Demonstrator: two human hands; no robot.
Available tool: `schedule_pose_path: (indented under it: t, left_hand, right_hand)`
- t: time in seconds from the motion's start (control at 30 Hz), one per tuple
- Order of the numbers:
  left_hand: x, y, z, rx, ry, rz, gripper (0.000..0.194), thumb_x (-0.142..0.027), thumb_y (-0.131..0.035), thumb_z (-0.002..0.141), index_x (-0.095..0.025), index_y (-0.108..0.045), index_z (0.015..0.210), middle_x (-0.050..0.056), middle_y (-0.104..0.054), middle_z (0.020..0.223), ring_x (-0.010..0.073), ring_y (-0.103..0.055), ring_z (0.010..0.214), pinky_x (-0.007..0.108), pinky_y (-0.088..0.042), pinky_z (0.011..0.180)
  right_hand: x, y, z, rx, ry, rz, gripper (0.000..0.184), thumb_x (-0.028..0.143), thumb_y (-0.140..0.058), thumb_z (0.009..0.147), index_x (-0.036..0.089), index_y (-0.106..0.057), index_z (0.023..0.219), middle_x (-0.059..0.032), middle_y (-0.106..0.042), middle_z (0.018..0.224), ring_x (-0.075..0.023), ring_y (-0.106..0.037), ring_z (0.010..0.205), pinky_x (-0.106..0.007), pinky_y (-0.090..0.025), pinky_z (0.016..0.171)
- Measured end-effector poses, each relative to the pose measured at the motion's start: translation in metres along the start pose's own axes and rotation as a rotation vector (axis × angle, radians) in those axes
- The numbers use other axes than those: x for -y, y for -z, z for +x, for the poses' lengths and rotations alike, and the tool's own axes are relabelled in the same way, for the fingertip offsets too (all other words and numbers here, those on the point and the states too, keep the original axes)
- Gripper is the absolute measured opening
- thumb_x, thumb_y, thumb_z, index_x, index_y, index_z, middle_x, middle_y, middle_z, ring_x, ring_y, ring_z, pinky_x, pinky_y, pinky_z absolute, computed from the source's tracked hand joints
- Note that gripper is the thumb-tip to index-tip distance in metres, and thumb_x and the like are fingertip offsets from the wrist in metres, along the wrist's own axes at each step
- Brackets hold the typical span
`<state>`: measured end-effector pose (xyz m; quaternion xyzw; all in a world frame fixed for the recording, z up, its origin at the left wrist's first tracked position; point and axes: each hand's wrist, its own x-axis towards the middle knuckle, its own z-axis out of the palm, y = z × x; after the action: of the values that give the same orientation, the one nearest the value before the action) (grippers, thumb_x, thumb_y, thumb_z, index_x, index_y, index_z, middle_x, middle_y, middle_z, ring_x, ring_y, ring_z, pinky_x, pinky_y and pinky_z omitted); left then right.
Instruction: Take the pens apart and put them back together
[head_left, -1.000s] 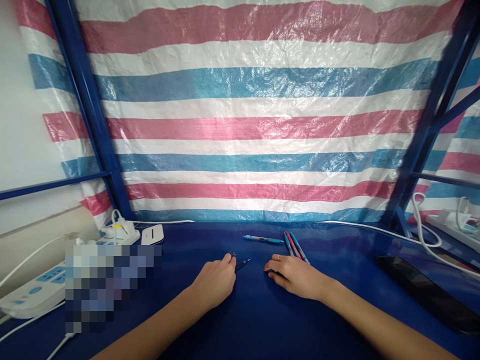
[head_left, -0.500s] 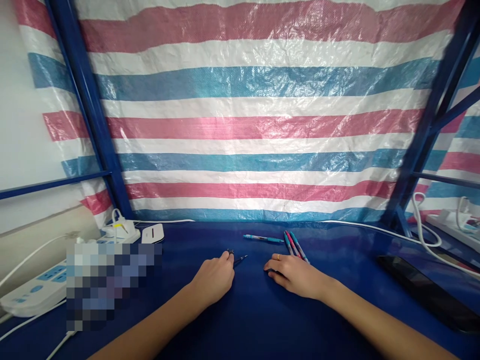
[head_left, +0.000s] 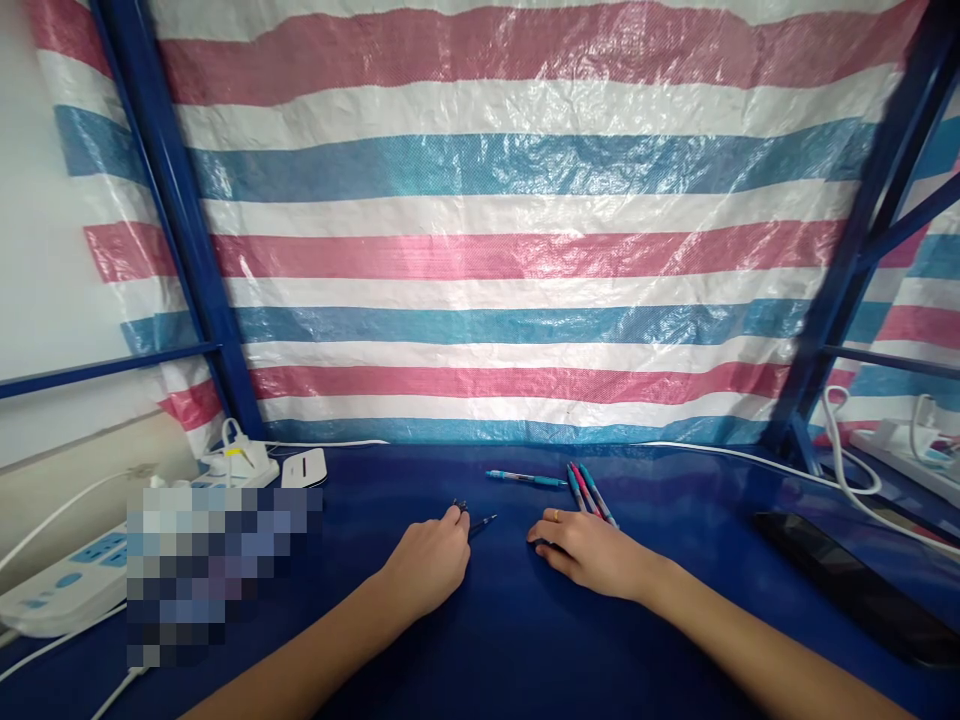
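Note:
My left hand (head_left: 431, 560) is closed near the middle of the blue table (head_left: 480, 650). Its fingers pinch a slim dark pointed thing (head_left: 484, 523), whose light tip sticks out to the right. Another small dark bit shows above the fingertips; whether it belongs to the same thing I cannot tell. Resting on the table to the right, my right hand (head_left: 589, 550) has its fingers loosely bent and apart, a ring on one, with no held thing visible. Just beyond it lie several pens (head_left: 583, 488), teal and pink, side by side, their near ends partly behind the hand. A teal pen (head_left: 525, 478) lies crosswise to their left.
A black phone-like slab (head_left: 855, 585) lies at the right. On the left are a white power strip (head_left: 67, 580) with cables, a blurred-out patch and a small white box (head_left: 304, 467). Blue metal posts and a striped plastic sheet (head_left: 510, 250) stand behind the table.
Almost nothing differs. My left hand and the dark pointed thing have shifted very slightly; my right hand and the pens stay in place.

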<state>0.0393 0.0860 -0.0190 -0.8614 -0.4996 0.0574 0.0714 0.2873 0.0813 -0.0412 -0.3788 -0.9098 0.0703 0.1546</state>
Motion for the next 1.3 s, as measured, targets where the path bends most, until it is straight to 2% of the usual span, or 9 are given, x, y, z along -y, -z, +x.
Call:
schedule_pose_path:
  t: [0.13, 0.3, 0.4, 0.5, 0.6, 0.77, 0.93, 1.13, 1.3]
  left_hand:
    - [-0.001, 0.000, -0.001, -0.010, -0.021, 0.006, 0.041, -0.015, -0.032, 0.097, -0.008, -0.055, 0.130, 0.019, -0.061, 0.119, 0.0304, -0.069, 0.087, 0.038, -0.054, 0.068]
    - [-0.007, 0.003, -0.005, -0.068, -0.230, -0.043, 0.035, -0.016, -0.034, 0.097, -0.015, -0.059, 0.123, 0.009, -0.063, 0.103, 0.0252, -0.068, 0.080, 0.033, -0.051, 0.063]
    - [-0.012, 0.003, -0.008, -0.113, -0.355, -0.102, 0.030, -0.019, -0.036, 0.099, -0.020, -0.059, 0.119, 0.005, -0.062, 0.098, 0.0217, -0.066, 0.078, 0.030, -0.049, 0.062]
    - [-0.015, 0.001, -0.009, -0.148, -0.424, -0.151, 0.023, -0.022, -0.038, 0.099, -0.022, -0.060, 0.109, 0.002, -0.061, 0.096, 0.0195, -0.065, 0.078, 0.028, -0.047, 0.063]
    - [-0.013, -0.002, -0.007, -0.169, -0.416, -0.171, 0.018, -0.022, -0.039, 0.099, -0.021, -0.058, 0.096, 0.001, -0.061, 0.093, 0.0182, -0.064, 0.077, 0.027, -0.043, 0.062]
    - [-0.005, -0.001, -0.002, -0.175, -0.346, -0.187, 0.015, -0.020, -0.039, 0.098, -0.021, -0.053, 0.092, -0.001, -0.063, 0.087, 0.0178, -0.063, 0.074, 0.027, -0.038, 0.059]
    - [-0.005, 0.006, -0.002, -0.132, -0.280, -0.223, 0.015, -0.017, -0.041, 0.094, -0.021, -0.050, 0.083, -0.002, -0.062, 0.080, 0.0163, -0.060, 0.066, 0.027, -0.035, 0.056]
    - [-0.007, 0.006, -0.003, -0.126, -0.274, -0.251, 0.016, -0.017, -0.040, 0.093, -0.021, -0.048, 0.079, -0.001, -0.061, 0.078, 0.0162, -0.059, 0.064, 0.027, -0.034, 0.054]
    - [-0.007, 0.004, -0.002, -0.144, -0.270, -0.251, 0.017, -0.017, -0.039, 0.093, -0.021, -0.046, 0.078, -0.001, -0.060, 0.076, 0.0163, -0.058, 0.063, 0.027, -0.032, 0.054]
  right_hand:
    - [0.002, 0.001, 0.000, 0.006, -0.006, 0.014, 0.026, 0.021, -0.042, 0.099, 0.019, -0.063, 0.115, -0.0067, -0.064, 0.104, -0.0206, -0.065, 0.090, -0.031, -0.050, 0.081]
    - [0.004, 0.002, -0.002, -0.011, -0.097, 0.049, 0.036, 0.029, -0.054, 0.093, 0.013, -0.060, 0.124, -0.0111, -0.063, 0.109, -0.0243, -0.064, 0.096, -0.035, -0.050, 0.088]
    - [0.001, 0.004, -0.004, -0.053, -0.146, 0.031, 0.046, 0.017, -0.054, 0.086, 0.008, -0.055, 0.132, -0.0151, -0.061, 0.117, -0.0260, -0.059, 0.109, -0.036, -0.046, 0.097]
    - [-0.002, 0.007, -0.006, -0.082, -0.144, 0.028, 0.046, 0.010, -0.044, 0.088, 0.008, -0.055, 0.132, -0.0165, -0.060, 0.122, -0.0255, -0.058, 0.114, -0.037, -0.044, 0.100]
    - [0.002, 0.011, -0.006, -0.064, -0.104, 0.097, 0.043, 0.015, -0.039, 0.094, 0.011, -0.054, 0.134, -0.0146, -0.062, 0.123, -0.0250, -0.059, 0.113, -0.036, -0.045, 0.098]
    - [0.009, 0.020, -0.004, 0.026, -0.101, 0.225, 0.039, 0.022, -0.039, 0.097, 0.018, -0.054, 0.133, -0.0093, -0.065, 0.122, -0.0233, -0.063, 0.108, -0.033, -0.047, 0.093]
    - [0.005, 0.019, -0.006, 0.116, -0.104, 0.111, 0.031, 0.015, -0.043, 0.093, 0.020, -0.061, 0.117, -0.0074, -0.069, 0.107, -0.0231, -0.066, 0.097, -0.032, -0.047, 0.084]
    - [0.007, 0.015, -0.005, 0.081, -0.080, -0.013, 0.028, 0.012, -0.043, 0.092, 0.018, -0.061, 0.112, -0.0080, -0.069, 0.103, -0.0233, -0.065, 0.095, -0.030, -0.046, 0.079]
    - [0.013, 0.017, -0.004, 0.074, -0.069, -0.095, 0.024, 0.010, -0.045, 0.090, 0.017, -0.064, 0.103, -0.0074, -0.067, 0.093, -0.0221, -0.066, 0.085, -0.028, -0.045, 0.072]
